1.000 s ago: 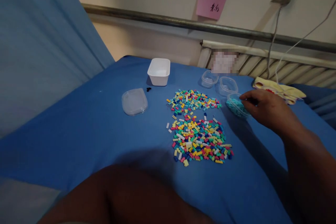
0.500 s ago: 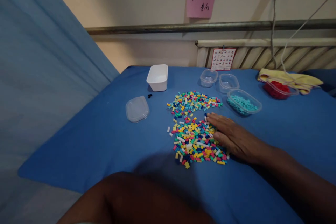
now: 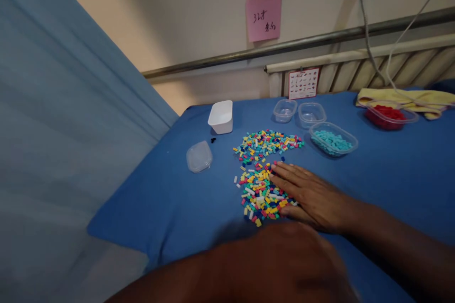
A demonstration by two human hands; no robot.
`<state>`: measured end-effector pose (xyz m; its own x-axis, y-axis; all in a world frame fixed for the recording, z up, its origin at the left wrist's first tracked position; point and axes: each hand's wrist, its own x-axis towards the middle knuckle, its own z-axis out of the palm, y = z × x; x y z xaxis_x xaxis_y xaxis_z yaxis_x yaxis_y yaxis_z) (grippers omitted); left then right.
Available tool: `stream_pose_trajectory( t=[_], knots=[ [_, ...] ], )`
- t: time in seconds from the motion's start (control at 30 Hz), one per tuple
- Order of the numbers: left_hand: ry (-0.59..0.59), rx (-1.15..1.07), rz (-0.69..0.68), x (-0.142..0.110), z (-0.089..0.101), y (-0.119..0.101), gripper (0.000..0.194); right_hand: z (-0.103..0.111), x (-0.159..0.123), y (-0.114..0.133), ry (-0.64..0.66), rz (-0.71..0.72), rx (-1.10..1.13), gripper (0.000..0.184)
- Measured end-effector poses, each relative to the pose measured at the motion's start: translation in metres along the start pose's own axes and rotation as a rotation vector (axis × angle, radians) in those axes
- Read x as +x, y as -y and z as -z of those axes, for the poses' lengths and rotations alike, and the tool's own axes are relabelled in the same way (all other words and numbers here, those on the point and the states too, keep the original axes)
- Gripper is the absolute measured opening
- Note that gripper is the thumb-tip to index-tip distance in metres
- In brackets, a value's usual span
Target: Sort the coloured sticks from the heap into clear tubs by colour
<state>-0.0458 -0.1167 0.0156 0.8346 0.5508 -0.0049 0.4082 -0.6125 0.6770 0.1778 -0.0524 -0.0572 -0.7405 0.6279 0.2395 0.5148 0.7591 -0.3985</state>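
A pile of small coloured bricks point(image 3: 261, 161) lies spread on the blue table cover point(image 3: 391, 175). My right hand point(image 3: 305, 191) lies flat on the pile's near right part, fingers stretched out and pointing left, nothing held. My left hand point(image 3: 287, 265) is a dark blur at the bottom edge, close to the camera, and its fingers do not show. A clear tub of teal bricks point(image 3: 334, 139) stands right of the pile. A clear tub of red bricks point(image 3: 386, 116) stands further right.
Behind the pile stand a white tub point(image 3: 221, 117) and two clear tubs point(image 3: 284, 110) point(image 3: 312, 114) with nothing in them. A clear lid point(image 3: 199, 156) and a small black bit point(image 3: 213, 140) lie left. A yellow cloth point(image 3: 426, 99), cables and a radiator are at back right; a blue curtain point(image 3: 71, 128) hangs left.
My right hand left the teal tub, came down flat on the pile and slid a little left. My blurred left arm now reaches further right along the bottom edge. The camera view tilted.
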Motion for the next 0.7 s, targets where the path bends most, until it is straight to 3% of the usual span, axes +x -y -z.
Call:
stream_pose_trajectory(
  t=[0.07, 0.13, 0.17, 0.23, 0.3, 0.37, 0.5, 0.7],
  knots=[
    [-0.125, 0.166, -0.110, -0.007, 0.013, 0.016, 0.020, 0.000, 0.004, -0.001, -0.053, 0.013, 0.035, 0.070],
    [-0.341, 0.394, -0.090, -0.014, 0.034, 0.038, 0.019, 0.005, 0.007, -0.005, -0.159, 0.009, 0.076, 0.057],
    [-0.448, 0.490, -0.010, -0.016, 0.048, 0.050, 0.019, 0.008, 0.008, -0.007, -0.224, -0.007, 0.095, 0.051],
    [-0.528, 0.555, 0.247, -0.017, 0.076, 0.074, 0.024, 0.015, 0.010, -0.013, -0.334, -0.054, 0.129, 0.040],
    [-0.484, 0.566, 0.492, -0.012, 0.101, 0.094, 0.025, 0.020, 0.012, -0.018, -0.394, -0.100, 0.152, 0.032],
    [-0.373, 0.571, 0.622, -0.004, 0.119, 0.110, 0.024, 0.022, 0.013, -0.022, -0.410, -0.128, 0.162, 0.032],
    [-0.261, 0.533, 0.660, 0.015, 0.129, 0.129, 0.024, 0.021, 0.014, -0.024, -0.381, -0.152, 0.170, 0.036],
    [-0.289, 0.555, 0.685, 0.022, 0.122, 0.139, 0.021, 0.022, 0.015, -0.025, -0.324, -0.179, 0.192, 0.041]
  ],
)
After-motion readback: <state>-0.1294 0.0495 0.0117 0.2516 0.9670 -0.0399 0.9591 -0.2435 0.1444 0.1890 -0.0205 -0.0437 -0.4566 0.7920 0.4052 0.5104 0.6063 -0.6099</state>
